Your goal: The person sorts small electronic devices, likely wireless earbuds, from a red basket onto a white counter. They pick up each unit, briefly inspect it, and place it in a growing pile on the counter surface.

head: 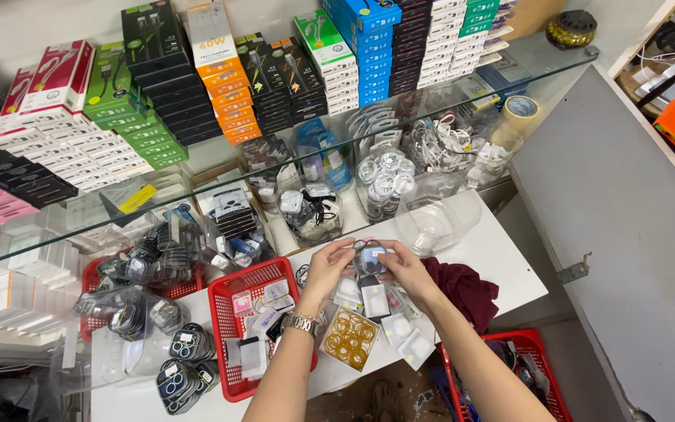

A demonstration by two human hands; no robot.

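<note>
- We have both hands up over the white table (501, 250), meeting in the middle — the left hand (326, 270) and the right hand (405, 270) are each curled around one small clear packet (369, 259) with a dark coiled cable inside.
- Fingers of both hands are closed on the packet's edges, thumbs on top; neither palm is open, and nothing else is in either grip.
- The step in hand, as we judge it, is sealing or tidying this packet, held just above a scatter of similar small bags (375, 301) lying under our hands.
- Just below the left wrist sits a clear bag of yellow rubber bands (350, 339); further left of that hand is a red basket (237, 301) with more packets in it.
- Beside the right forearm lies a maroon cloth (466, 287); beyond the hands stands an empty clear plastic tub (431, 223).
- The next move likely calls for a steady pinch at the packet's mouth — and a free spot to set it down, since the space beneath is crowded.
</note>
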